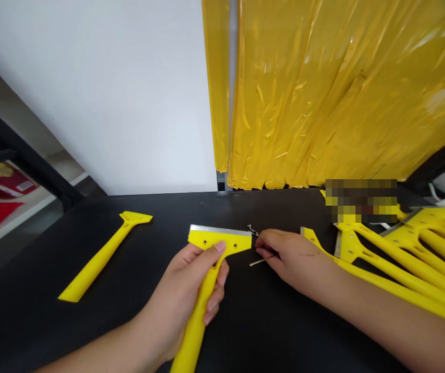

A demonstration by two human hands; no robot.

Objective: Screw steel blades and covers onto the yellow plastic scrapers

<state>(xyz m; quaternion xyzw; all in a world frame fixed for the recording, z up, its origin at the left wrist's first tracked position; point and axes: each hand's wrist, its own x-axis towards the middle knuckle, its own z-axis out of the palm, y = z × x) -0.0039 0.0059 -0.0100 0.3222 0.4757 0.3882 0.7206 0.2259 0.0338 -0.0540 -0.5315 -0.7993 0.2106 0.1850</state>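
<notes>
Black tabletop (pixel 24 290) beneath; yellow scraper (pixel 203 292), judged light and stiff, is gripped at the neck, safely below its metal edge (pixel 226 231), by the closed left hand (pixel 187 272), while the right hand (pixel 284 255) is curled beside screws (pixel 250 228), its hold unclear.

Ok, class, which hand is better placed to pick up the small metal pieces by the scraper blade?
Probably the right hand: its fingertips are beside the small metal pieces, though a thin stick shows under them. The left hand is occupied, gripping the yellow scraper.
</notes>
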